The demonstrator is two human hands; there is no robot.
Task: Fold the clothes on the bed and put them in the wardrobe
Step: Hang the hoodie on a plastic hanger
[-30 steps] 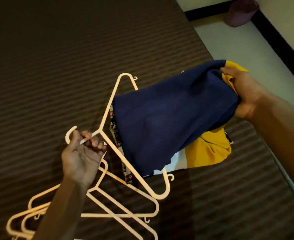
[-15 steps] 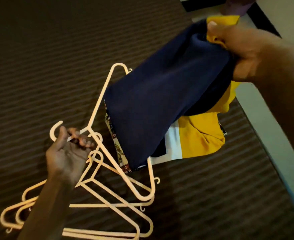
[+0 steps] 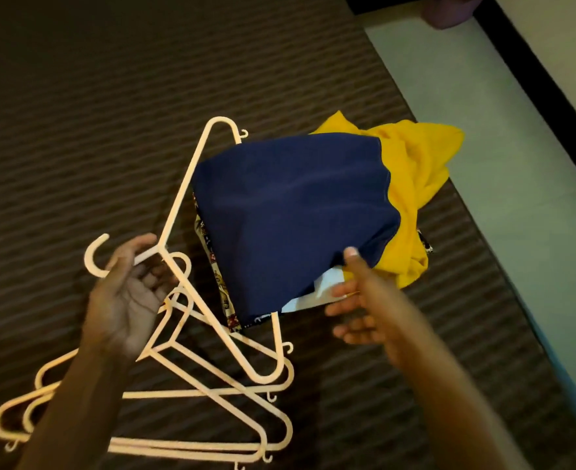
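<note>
Count from my feed: hangers, garments, hands.

I get 2 hands: left hand (image 3: 123,296) and right hand (image 3: 354,300). Hangers: 1 top hanger (image 3: 178,212) raised off the rest, plus a pile of hangers (image 3: 212,395) under it; I make out at least 3 there, overlapping too much for an exact number, so 4 or more total. Garments in 1 stack: 1 navy piece (image 3: 293,218) on top, 1 yellow piece (image 3: 412,184), 1 patterned piece (image 3: 224,293) showing only as an edge, 1 white piece (image 3: 317,293) as a corner. 1 bed (image 3: 110,96). 1 purple object (image 3: 449,8) on the floor, cropped, can't identify.
</note>
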